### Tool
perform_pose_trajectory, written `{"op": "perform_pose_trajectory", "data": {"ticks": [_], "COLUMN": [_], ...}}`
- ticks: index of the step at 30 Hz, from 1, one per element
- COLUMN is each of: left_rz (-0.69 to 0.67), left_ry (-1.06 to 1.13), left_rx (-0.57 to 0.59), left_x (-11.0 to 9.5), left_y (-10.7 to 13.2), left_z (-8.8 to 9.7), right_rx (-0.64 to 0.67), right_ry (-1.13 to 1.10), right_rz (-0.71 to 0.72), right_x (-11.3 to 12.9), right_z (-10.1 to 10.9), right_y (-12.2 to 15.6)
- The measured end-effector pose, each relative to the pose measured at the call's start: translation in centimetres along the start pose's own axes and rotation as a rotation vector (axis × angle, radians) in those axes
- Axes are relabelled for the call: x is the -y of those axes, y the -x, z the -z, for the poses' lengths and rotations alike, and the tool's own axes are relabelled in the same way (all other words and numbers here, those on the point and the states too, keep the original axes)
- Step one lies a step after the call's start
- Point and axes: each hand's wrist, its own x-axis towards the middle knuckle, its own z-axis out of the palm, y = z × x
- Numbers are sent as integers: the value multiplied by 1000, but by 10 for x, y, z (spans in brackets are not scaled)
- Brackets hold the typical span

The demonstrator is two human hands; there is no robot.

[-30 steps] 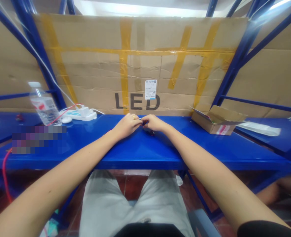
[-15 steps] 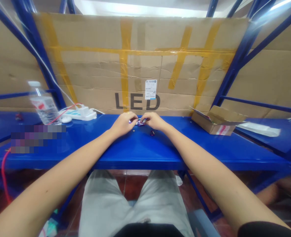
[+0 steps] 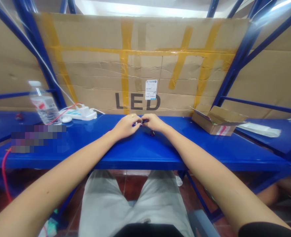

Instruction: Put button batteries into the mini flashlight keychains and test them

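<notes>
My left hand and my right hand meet over the blue tabletop, fingertips almost touching. Between them is a small shiny purple metallic piece, too small and partly hidden for me to name its kind. The left fingers are curled closed on it. My right fingers pinch at its other end, close to the left fingertips. Just below the right hand, a small dark red-purple piece lies on the tabletop. Another bit of purple shows beside my left wrist, mostly covered by it.
An open cardboard box stands on the right, with a white packet beyond it. At the left are a water bottle, a white power strip and a red cable. A large cardboard sheet closes off the back.
My left hand has turned and shifted slightly right and toward me. The shiny pieces between the hands show less now, and the fingertips are closer together.
</notes>
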Motion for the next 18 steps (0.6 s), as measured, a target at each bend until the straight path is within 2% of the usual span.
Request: {"op": "perform_pose_trajectory", "data": {"ticks": [4, 7, 11, 18], "left_rz": [94, 154, 111, 45], "left_ry": [-21, 1, -20, -79], "left_rx": [-10, 47, 188, 247], "left_x": [2, 8, 11, 11], "left_y": [0, -1, 0, 2], "left_z": [-1, -1, -3, -9], "right_rx": [-42, 29, 211, 195], "right_ry": [137, 267, 384, 571], "right_rz": [27, 0, -70, 20], "right_x": [4, 5, 8, 15], "right_z": [3, 5, 7, 7], "right_y": [1, 3, 7, 6]}}
